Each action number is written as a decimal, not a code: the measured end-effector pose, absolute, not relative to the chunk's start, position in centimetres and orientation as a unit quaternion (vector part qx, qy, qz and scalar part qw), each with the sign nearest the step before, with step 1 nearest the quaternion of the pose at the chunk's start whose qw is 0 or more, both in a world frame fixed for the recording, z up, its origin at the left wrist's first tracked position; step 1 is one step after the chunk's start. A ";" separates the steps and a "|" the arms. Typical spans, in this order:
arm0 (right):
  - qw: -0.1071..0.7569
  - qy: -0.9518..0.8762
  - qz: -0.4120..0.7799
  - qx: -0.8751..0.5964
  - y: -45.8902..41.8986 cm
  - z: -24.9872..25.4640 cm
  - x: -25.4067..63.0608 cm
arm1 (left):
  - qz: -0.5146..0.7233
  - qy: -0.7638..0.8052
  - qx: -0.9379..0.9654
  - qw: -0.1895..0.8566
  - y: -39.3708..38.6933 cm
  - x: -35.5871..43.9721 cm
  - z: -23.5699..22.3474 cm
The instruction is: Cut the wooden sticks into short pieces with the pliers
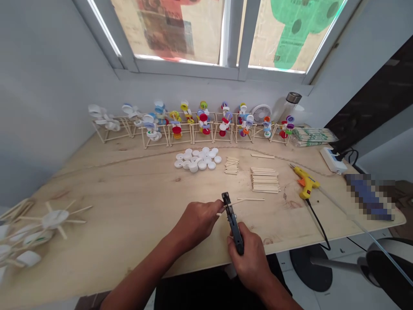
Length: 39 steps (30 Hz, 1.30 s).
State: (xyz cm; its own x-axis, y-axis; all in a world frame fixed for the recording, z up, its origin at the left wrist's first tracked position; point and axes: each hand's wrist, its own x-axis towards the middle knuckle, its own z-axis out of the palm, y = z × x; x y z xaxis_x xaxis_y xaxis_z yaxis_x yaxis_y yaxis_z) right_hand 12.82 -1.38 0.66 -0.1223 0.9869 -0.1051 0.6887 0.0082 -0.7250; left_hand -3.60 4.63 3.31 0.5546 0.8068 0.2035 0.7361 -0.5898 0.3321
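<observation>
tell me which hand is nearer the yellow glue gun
Right. The right hand is below and left of the yellow glue gun; the left hand is farther left still.

Left hand (196, 224) just beside right hand (248, 262), both in closed grips

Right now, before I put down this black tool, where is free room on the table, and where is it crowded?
Bare plywood spreads left of your left hand and the white bottle caps, out to the stick-and-cap piece. Crowded: the back row of models, and the right side around the stacked sticks and yellow glue gun.
</observation>
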 end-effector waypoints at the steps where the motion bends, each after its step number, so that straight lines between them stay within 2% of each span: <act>1: 0.225 -0.673 0.332 -0.621 -1.3 0.7 12.8 | 0.172 0.438 0.876 0.104 4.7 -3.6 3.2; 8: 0.220 -0.664 0.347 -0.625 -1.1 0.3 12.7 | 0.190 0.420 0.883 0.086 5.4 -3.6 2.7; 22: 0.234 -0.693 0.286 -0.619 -1.9 0.3 12.9 | 0.260 0.447 0.856 -0.012 3.4 -2.9 2.3; 30: 0.237 -0.696 0.302 -0.606 -2.3 0.7 13.3 | 0.253 0.457 0.844 -0.122 2.3 -2.4 2.0; 33: 0.246 -0.692 0.318 -0.600 -2.5 1.1 13.4 | 0.249 0.462 0.847 -0.083 2.1 -2.3 2.2; 39: 0.250 -0.699 0.300 -0.599 -3.0 1.5 13.6 | 0.234 0.468 0.849 0.076 1.8 -2.3 3.6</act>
State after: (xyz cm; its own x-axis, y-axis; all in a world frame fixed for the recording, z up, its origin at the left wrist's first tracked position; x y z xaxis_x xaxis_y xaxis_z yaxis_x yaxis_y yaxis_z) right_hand 13.56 -3.03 1.45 -0.1582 0.9874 -0.0107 0.6873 0.1023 -0.7192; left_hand -2.29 1.75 3.59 0.4533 0.8297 0.3257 0.7584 -0.5510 0.3482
